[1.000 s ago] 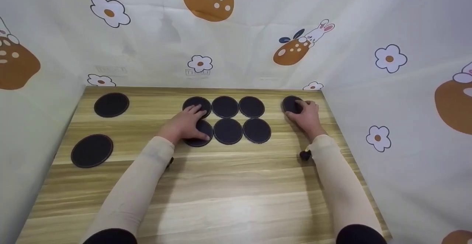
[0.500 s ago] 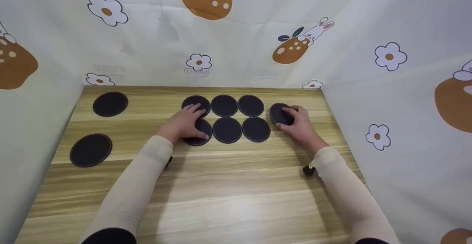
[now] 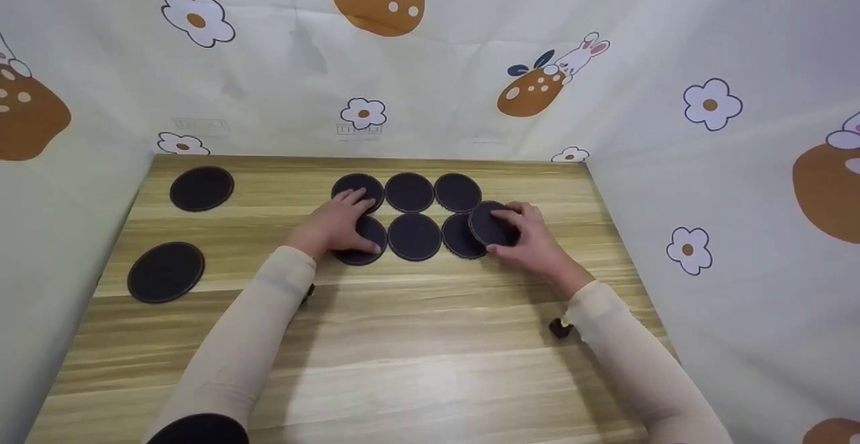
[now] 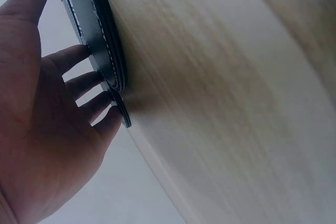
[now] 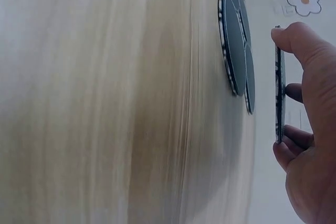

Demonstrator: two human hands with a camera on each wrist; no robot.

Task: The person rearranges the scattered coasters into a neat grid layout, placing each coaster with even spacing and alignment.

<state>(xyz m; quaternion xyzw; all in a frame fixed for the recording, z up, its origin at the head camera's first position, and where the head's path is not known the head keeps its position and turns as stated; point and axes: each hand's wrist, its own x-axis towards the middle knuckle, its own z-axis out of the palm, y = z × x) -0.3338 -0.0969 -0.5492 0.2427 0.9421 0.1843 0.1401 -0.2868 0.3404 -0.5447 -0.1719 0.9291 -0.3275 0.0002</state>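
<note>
Black round stitched-edge coasters lie in two touching rows in the head view. My left hand point(image 3: 329, 226) rests spread over the left pair, fingertips on the back-left coaster point(image 3: 349, 183) and thumb on the front-left coaster point(image 3: 368, 232). In the left wrist view its fingertips touch the edge of a coaster point(image 4: 97, 35). My right hand point(image 3: 534, 242) pinches another coaster point(image 3: 489, 222) by its edge between thumb and fingers. That coaster overlaps the front-right coaster point(image 3: 458, 237) in the head view. The right wrist view shows the held coaster point(image 5: 280, 87) edge-on, raised off the tabletop.
Two separate coasters lie at the left, one far back point(image 3: 201, 189) and one nearer point(image 3: 166, 273). The middle coasters point(image 3: 414, 236) sit between the hands. A printed cloth point(image 3: 269, 61) hangs around the wooden table point(image 3: 416, 336) at the back and both sides.
My right hand has carried its coaster leftward and nearer, from the far right of the table to the front-right coaster. The left hand has stayed in place.
</note>
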